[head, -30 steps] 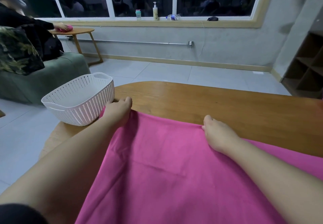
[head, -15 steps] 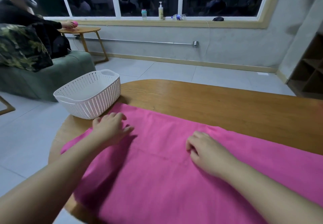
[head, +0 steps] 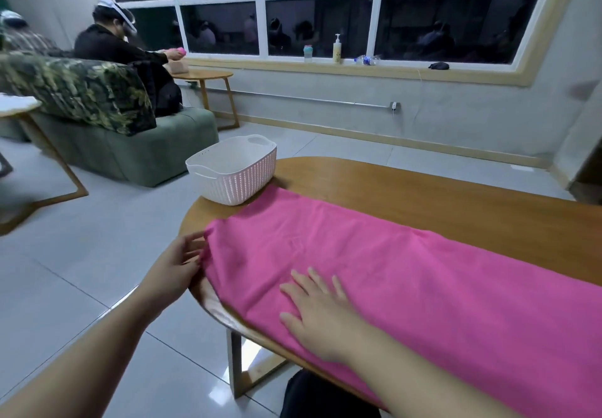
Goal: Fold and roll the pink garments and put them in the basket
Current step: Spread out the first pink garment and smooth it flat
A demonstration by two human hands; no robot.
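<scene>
Beside the basket (head: pixel 233 170), your right hand (head: pixel 321 315) presses flat, fingers spread, on the garment (head: pixel 407 274) while your left hand's (head: pixel 177 264) loosely curled fingers touch its end.

Left grip (head: pixel 177 263) loosely spread, right grip (head: pixel 317 315) flat, fingers straight

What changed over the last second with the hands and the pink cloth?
Both hands let go of the far edge of the pink garment, now spread as a long band. The left hand moved to its left end, fingers at the edge; the right hand now lies flat on it. The basket stays empty on the table.
</scene>
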